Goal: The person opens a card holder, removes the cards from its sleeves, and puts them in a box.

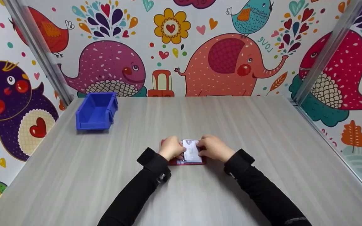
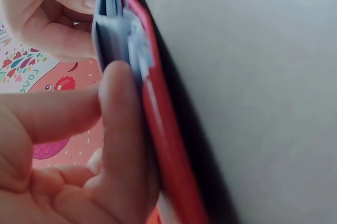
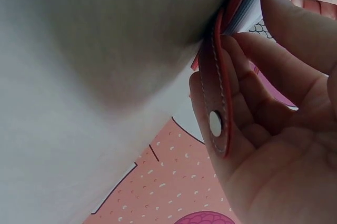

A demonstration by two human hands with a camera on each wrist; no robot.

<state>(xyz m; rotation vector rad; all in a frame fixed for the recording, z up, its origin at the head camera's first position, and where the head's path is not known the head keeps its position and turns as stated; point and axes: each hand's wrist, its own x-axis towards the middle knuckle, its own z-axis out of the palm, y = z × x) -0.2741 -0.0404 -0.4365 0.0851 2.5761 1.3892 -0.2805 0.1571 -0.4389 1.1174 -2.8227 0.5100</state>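
Note:
A red card holder lies open on the table, with a stack of clear sleeves and a whitish card or paper on top. My left hand pinches the left side of the sleeves between thumb and finger; in the left wrist view the sleeve mouths gape slightly beside the red cover. At the right edge my right hand holds the stack, thumb against the sleeves. A red strap with a silver snap lies along its fingers. What is printed on the card is too small to read.
A blue plastic bin stands at the table's back left. Walls with cartoon animals enclose the wood-grain table at the back and sides, with metal posts at the corners.

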